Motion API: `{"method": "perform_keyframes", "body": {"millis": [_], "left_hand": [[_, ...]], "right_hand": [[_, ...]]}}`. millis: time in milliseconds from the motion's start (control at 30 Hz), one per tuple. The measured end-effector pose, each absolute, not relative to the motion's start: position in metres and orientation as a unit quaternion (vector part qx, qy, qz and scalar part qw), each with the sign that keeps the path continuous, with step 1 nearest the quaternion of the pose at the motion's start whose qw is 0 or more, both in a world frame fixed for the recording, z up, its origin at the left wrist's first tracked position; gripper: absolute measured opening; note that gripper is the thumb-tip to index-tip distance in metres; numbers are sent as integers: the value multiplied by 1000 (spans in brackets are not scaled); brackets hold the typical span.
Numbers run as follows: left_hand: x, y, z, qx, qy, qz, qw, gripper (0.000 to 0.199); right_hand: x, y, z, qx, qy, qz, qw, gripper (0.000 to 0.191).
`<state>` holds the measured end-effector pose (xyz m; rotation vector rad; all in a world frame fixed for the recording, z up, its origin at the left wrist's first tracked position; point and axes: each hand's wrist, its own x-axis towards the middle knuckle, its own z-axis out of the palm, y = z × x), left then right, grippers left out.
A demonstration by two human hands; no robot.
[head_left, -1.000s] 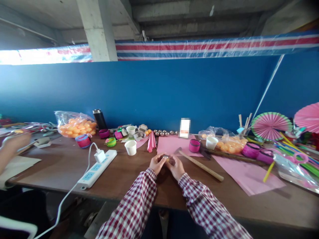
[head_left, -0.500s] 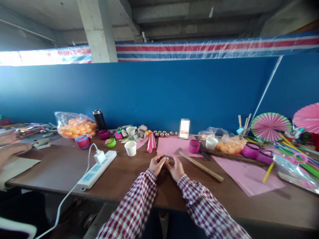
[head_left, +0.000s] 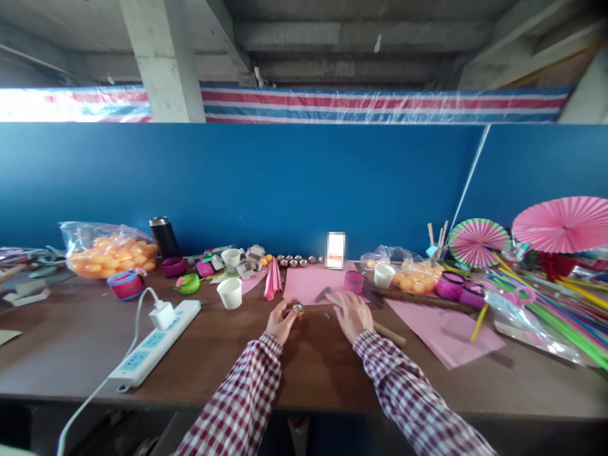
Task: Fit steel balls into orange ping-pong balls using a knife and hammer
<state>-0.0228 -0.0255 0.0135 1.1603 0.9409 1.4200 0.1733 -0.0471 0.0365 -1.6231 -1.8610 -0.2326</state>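
My left hand [head_left: 281, 321] has the shiny ball [head_left: 297, 308] pinched in its fingertips, just above the near middle of the brown table [head_left: 213, 354]. And my right hand [head_left: 352, 315] is out flat over the hammer [head_left: 390, 334], fingers spread, covering part of the handle; whether it's gripping, I can't tell. Beyond it there's the pink ring [head_left: 353, 282] on pink paper [head_left: 308, 283]. Over to the left sits a white cup [head_left: 230, 294], with the power strip [head_left: 159, 343] nearer and farther left.
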Motion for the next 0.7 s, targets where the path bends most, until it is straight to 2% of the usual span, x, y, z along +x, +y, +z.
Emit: {"method": "perform_keyframes", "body": {"millis": [100,200,400,700], "left_hand": [[-23,-26,15,491,406,594,491,41],[-23,-25,12,501,411,597,473,43],[-24,-20,6,541,420,598,416,53],[-24,-22,9,523,451,608,392,47]], "right_hand": [[192,-50,33,-673,-689,-136,229,31],[198,-48,24,-710,-667,-121,190,23],[195,-44,20,-719,-655,-141,185,13],[178,-55,29,-670,-689,-181,209,24]]}}
